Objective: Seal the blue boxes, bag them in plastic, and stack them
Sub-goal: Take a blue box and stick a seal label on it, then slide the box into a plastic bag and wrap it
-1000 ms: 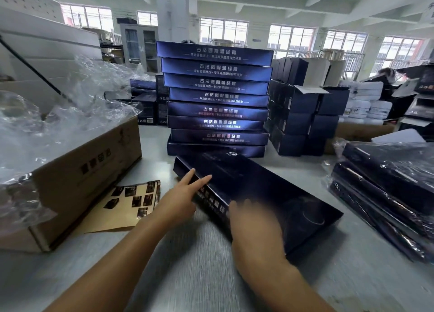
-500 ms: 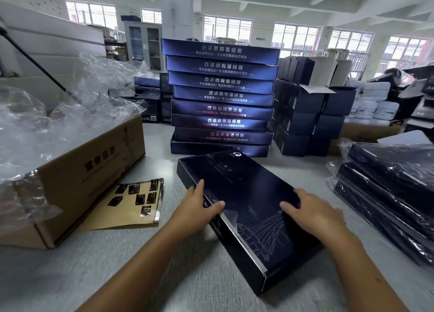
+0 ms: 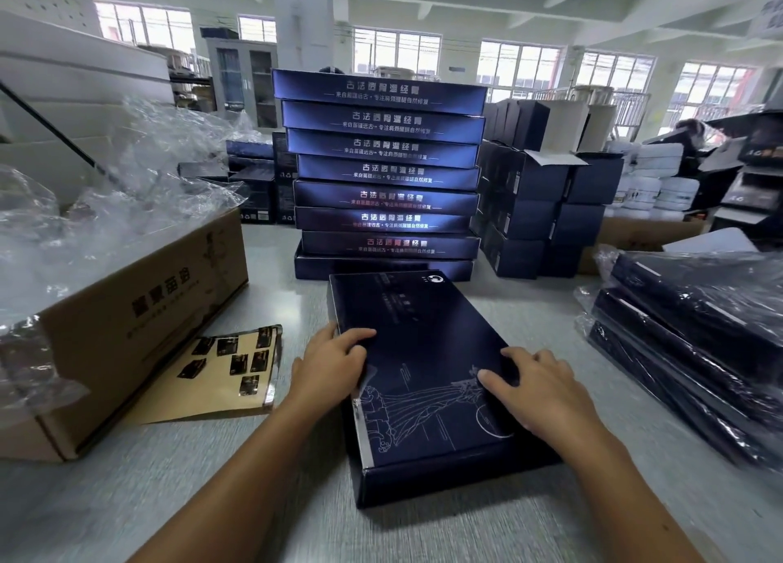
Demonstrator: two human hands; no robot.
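1. Blue box [image 3: 423,372] lies flat on the grey table [image 3: 212,499], lid down, its far end just beside the stack of blue boxes [image 3: 385,173].
2. Left hand [image 3: 330,365] is at its left edge. I see fingers laid loosely over the lid, no clamp.
3. Right hand [image 3: 538,389] is flat on the lid, fingers spread, holding nothing.
4. Sticker sheet [image 3: 229,367] is left of the box, bagged boxes [image 3: 699,350] are piled on the right, and a carton [image 3: 127,308] of plastic bags [image 3: 106,206] is far left.

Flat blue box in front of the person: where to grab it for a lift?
Probably the two long side edges near mid-length, one hand from each side. The blue box lies flat on the table, long axis pointing away, lid too broad for a one-hand pinch.
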